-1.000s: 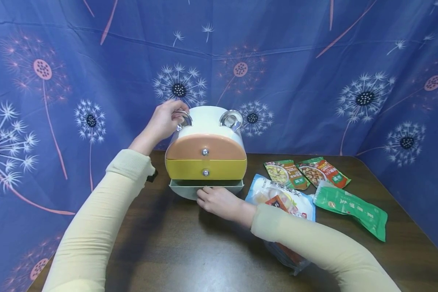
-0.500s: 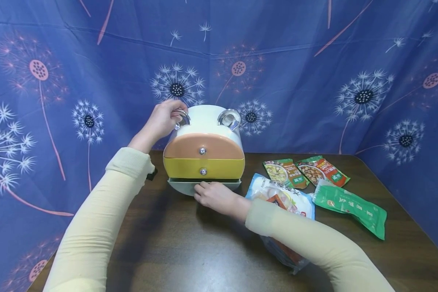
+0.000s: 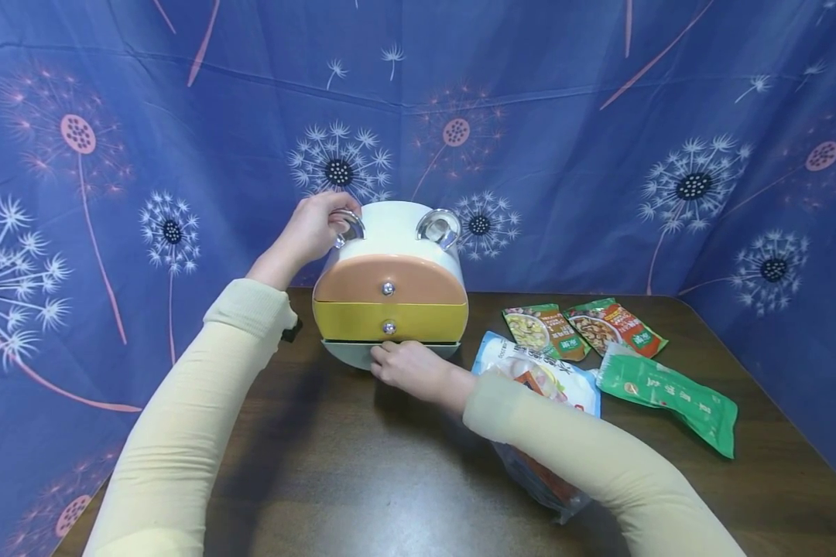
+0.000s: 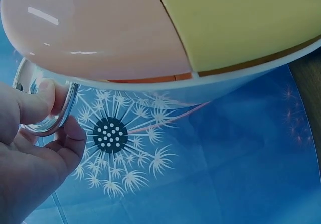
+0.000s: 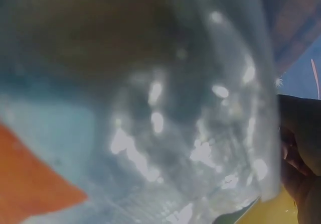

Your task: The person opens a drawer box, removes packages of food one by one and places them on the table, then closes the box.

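Observation:
A small drawer cabinet (image 3: 400, 220) with a white body stands at the back of the table. Its peach top drawer (image 3: 355, 280) and yellow middle drawer (image 3: 351, 321) have silver knobs. My left hand (image 3: 311, 230) grips the left chrome ring (image 4: 63, 117) on the cabinet's top, thumb and fingers curled round it. At the bottom, the pale green drawer (image 3: 348, 355) stands nearly closed, a thin dark gap above it. My right hand (image 3: 416, 373) is at the middle of that drawer's front, fingers bent where a knob would sit. The hand hides the knob.
Under my right forearm lie a white and blue food bag (image 3: 491, 357) and a clear bag (image 3: 529, 483) with something red inside. Two seasoning packets (image 3: 538, 329) and a green pouch (image 3: 672, 396) lie to the right. A blue dandelion-print cloth (image 3: 564, 155) hangs behind.
The green bottom drawer has slid inward, its gap narrowing, and my right hand has moved with it toward the cabinet. My left hand keeps its hold on the chrome ring.

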{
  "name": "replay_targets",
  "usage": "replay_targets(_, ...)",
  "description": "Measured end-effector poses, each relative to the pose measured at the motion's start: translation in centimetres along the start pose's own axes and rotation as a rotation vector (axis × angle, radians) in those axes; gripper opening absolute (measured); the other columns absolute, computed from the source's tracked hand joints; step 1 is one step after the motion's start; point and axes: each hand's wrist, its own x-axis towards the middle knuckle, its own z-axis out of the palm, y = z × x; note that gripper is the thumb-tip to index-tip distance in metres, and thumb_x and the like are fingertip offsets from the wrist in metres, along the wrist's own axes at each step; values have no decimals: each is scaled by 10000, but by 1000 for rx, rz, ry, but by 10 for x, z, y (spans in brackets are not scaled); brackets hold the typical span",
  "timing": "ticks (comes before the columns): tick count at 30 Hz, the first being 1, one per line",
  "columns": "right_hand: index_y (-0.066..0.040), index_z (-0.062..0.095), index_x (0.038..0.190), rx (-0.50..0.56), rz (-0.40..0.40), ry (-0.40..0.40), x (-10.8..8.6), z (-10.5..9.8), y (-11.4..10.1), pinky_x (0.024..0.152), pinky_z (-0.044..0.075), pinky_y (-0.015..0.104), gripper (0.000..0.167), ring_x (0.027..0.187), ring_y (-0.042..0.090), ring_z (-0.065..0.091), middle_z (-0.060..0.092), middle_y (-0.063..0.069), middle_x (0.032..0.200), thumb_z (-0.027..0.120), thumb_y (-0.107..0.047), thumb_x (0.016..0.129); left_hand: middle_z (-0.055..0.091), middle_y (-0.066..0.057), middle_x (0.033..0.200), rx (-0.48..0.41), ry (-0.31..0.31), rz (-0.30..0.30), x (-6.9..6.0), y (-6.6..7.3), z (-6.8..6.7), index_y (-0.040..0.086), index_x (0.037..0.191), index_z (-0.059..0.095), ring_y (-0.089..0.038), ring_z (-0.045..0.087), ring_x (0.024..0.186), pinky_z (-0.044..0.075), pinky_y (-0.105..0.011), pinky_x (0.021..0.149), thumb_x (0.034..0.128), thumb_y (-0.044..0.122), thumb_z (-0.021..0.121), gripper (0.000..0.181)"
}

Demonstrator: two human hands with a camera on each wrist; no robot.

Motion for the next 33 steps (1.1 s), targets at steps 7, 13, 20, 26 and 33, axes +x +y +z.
replay_targets(7,-185,670,901,-19,-9,1,2,3,4,540,465,225,175,801,122,541,530,-11,873,616,-27,848,588,-63,1135,3,-20,-2,3,-1,1,150,1059,626,-245,529,1062,463,-406,917,916,-24,530,245)
replay_targets(13,-187,682,928,-33,-8,1,3,5,7,552,471,222,179,788,114,518,536,-10,871,607,-35,871,594,-69,1195,5,-56,-24,6,-1,1,167,1078,614,-275,536,1155,461,-442,958,918,-41,508,284)
replay_targets(20,-182,687,932,-19,-1,4,3,5,8,534,457,213,164,763,113,508,528,-11,857,608,-47,882,601,-72,1161,1,-60,-33,5,0,1,168,1090,605,-269,544,1129,472,-436,933,917,-52,495,301)
replay_targets(26,-184,680,926,26,3,-11,1,3,10,569,478,221,175,818,116,518,530,-16,881,589,-39,887,580,-74,1057,-17,-16,-23,1,-2,5,138,1098,586,-240,523,953,461,-396,817,942,-14,476,244)
replay_targets(33,-157,644,936,246,7,-78,-13,-22,23,622,494,239,101,793,107,544,564,-38,863,580,-89,897,553,-119,1175,37,87,33,-10,0,10,113,1297,508,-289,495,1107,424,-458,955,936,-16,445,388)
